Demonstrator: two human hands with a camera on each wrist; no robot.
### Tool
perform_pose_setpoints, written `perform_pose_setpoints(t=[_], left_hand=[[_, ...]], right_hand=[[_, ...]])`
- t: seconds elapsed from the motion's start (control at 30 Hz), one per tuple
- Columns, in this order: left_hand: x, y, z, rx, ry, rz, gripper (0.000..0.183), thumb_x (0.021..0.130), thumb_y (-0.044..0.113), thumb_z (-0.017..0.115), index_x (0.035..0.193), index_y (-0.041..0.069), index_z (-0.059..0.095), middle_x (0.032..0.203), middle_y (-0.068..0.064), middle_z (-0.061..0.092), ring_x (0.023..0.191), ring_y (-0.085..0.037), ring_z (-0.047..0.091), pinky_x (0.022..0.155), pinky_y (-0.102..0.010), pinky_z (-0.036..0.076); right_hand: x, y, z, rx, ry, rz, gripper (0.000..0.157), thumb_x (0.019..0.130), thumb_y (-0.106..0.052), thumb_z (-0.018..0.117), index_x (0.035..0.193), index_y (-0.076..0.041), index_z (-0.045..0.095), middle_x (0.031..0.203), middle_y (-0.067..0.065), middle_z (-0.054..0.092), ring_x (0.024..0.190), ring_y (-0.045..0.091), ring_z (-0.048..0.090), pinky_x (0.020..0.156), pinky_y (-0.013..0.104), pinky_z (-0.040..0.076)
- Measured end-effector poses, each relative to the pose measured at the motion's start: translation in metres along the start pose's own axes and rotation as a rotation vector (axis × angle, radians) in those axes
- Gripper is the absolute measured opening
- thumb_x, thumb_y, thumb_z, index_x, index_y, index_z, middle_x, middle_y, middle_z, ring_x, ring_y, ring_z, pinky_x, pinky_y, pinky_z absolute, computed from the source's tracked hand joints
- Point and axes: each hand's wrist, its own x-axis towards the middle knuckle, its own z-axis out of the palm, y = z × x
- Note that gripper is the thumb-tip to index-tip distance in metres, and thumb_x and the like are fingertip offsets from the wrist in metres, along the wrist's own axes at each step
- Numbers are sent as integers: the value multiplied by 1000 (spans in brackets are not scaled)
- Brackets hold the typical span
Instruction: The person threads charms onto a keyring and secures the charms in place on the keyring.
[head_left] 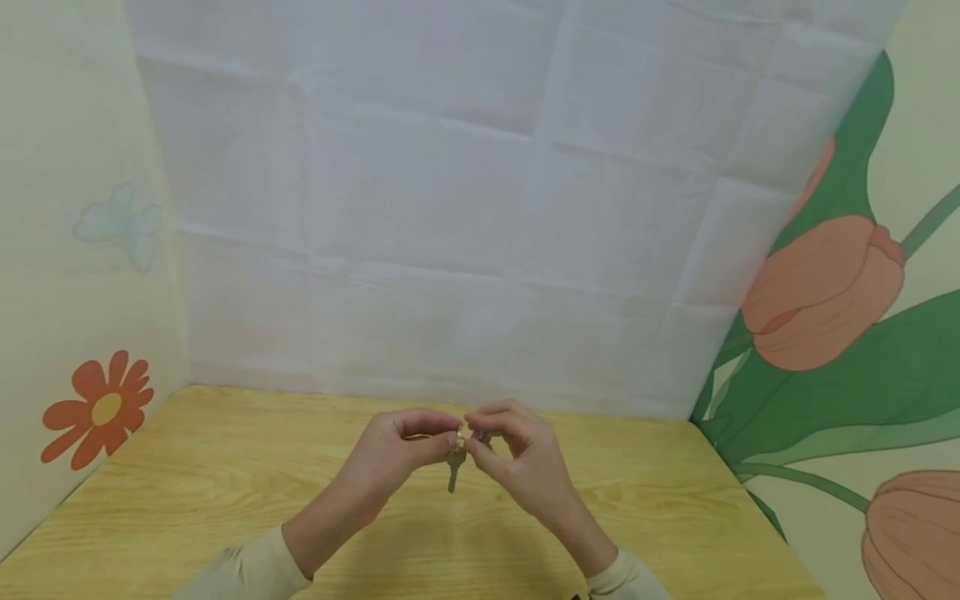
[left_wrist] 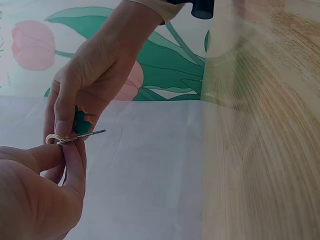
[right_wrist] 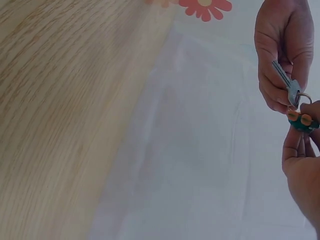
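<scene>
Both hands meet in mid-air above the table around a metal key ring [right_wrist: 304,95]. My left hand [head_left: 381,460] pinches the ring close to the head of a silver key [head_left: 453,472]. The key hangs blade down in the head view, and in the right wrist view its blade [right_wrist: 281,73] lies in front of the left fingers. My right hand [head_left: 529,458] holds a small green and orange charm [right_wrist: 301,120] beside the ring, with curled fingers. Fingers hide part of the ring and charm; whether the ring's coil is spread I cannot tell.
Below the hands is a wood-grain tabletop [head_left: 285,433]. A creased white sheet [head_left: 420,208] hangs behind it. Side panels carry a red flower [head_left: 93,410] on the left and pink tulips [head_left: 825,292] on the right.
</scene>
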Motion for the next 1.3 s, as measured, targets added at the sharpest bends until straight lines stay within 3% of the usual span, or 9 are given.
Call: perform_pose_setpoints(t=[0.23,0.57,0.87,1.1,1.3], left_hand=[[0,-1,1,-13,-11,-1,33,92,26,80,114,2,74,110,-11,73,103,-28,70,100,-50,48],[-1,1,1,-10,-42,-16,29,95,27,77,111,3,76,114,-11,72,103,-30,70,101,-56,46],[-2,-1,9,93,108,49,14,92,17,79,102,8,80,112,-7,73,102,-24,71,90,-45,55],[-5,-3,15,115,165,99,11,90,15,81,99,10,81,102,-4,74,96,-21,70,83,-36,58],[-8,-2,18,121,217,117,10,89,16,83,97,12,82,97,-2,75,92,-19,70,80,-34,58]], right_hand=[[0,0,0,-16,-23,-35,28,87,12,74,114,7,70,109,17,64,88,24,64,77,35,58],[0,-1,-2,-32,-47,-57,25,91,8,73,116,5,70,110,18,63,86,26,65,76,36,59],[1,-6,-1,-119,-24,-40,23,88,10,75,111,5,73,106,12,66,82,20,65,71,32,59],[0,-10,0,-252,-6,-35,23,86,7,78,109,3,75,105,8,69,80,16,66,69,28,58],[1,-12,0,-240,2,-38,20,88,6,77,108,3,75,104,7,68,80,15,66,69,29,58]])
